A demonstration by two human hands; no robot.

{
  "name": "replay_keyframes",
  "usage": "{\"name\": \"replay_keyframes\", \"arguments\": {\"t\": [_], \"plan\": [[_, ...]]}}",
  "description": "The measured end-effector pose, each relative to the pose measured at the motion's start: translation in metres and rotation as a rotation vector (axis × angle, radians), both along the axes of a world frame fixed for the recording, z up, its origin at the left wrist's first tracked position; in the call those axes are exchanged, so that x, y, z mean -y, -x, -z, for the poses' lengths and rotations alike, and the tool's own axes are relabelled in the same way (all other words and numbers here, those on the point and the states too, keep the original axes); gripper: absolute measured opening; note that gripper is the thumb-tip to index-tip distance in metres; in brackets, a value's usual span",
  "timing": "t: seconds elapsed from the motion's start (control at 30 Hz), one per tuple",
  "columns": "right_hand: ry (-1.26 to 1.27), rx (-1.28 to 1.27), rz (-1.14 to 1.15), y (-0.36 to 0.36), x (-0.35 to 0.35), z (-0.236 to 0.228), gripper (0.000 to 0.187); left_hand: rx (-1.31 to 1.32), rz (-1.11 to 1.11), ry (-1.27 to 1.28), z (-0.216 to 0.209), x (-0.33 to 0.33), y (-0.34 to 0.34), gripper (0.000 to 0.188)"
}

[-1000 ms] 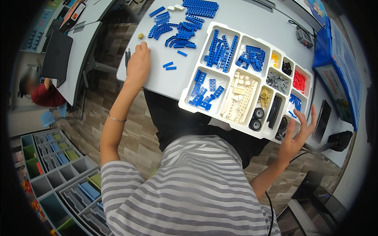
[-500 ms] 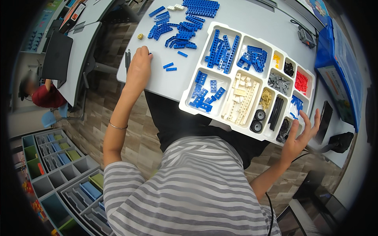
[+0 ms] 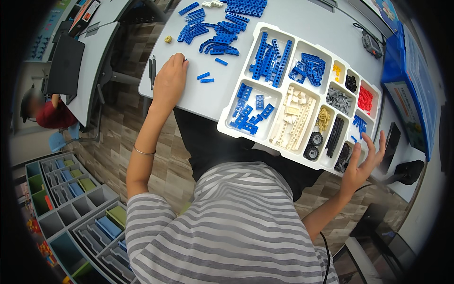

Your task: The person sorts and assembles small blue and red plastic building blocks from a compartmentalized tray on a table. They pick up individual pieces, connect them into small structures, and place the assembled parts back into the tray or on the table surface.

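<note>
My left hand (image 3: 171, 79) rests at the table's left side with its fingers curled closed. A tiny dark bit shows at the fingertips, too small to name. Beside it lie black rods (image 3: 152, 73), and short blue beams (image 3: 207, 81) are to its right. My right hand (image 3: 362, 165) is held with fingers spread at the near right corner of the white sorting tray (image 3: 226, 113), holding nothing. Closest to it are the compartments of blue pins (image 3: 359, 124) and dark grey pieces (image 3: 343, 158).
Blue beams (image 3: 222, 38) are heaped at the far left of the table, near a yellow round piece (image 3: 168, 39). A grey device with a cable (image 3: 371, 43) and a blue bin (image 3: 409, 90) stand right. Another person (image 3: 54, 113) sits at a neighbouring table.
My left hand has shifted slightly, its fingers still curled. My right hand keeps its spread pose over the tray's corner. The whole view has moved a little.
</note>
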State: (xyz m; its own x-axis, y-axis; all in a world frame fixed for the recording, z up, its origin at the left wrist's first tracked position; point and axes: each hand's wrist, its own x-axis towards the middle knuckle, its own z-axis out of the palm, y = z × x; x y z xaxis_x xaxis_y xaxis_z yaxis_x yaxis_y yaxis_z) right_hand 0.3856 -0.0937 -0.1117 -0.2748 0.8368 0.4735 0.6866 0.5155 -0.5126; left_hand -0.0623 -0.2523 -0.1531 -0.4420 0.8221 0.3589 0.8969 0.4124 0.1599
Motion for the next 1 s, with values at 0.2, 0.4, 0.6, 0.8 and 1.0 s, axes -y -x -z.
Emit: {"name": "replay_keyframes", "arguments": {"t": [0.2, 0.4, 0.6, 0.8, 1.0], "plan": [[-0.009, 0.009, -0.004, 0.001, 0.001, -0.001, 0.022, -0.020, 0.040, 0.046, 0.002, 0.000, 0.000, 0.017], [-0.009, 0.005, -0.009, 0.001, 0.002, -0.002, 0.022, 0.317, 0.005, 0.052, -0.024, -0.003, -0.004, 0.016], [0.025, 0.025, -0.025, 0.005, 0.003, -0.004, 0.026, 0.874, 0.189, -0.070, -0.068, -0.001, -0.074, 0.012], [0.063, 0.002, -0.135, 0.020, 0.008, -0.006, 0.028, 0.642, 0.480, -0.078, -0.051, -0.034, -0.137, 0.016], [0.131, 0.000, -0.193, 0.029, 0.013, -0.005, 0.028, 0.556, 0.516, 0.013, -0.053, -0.030, -0.145, 0.015]]}}
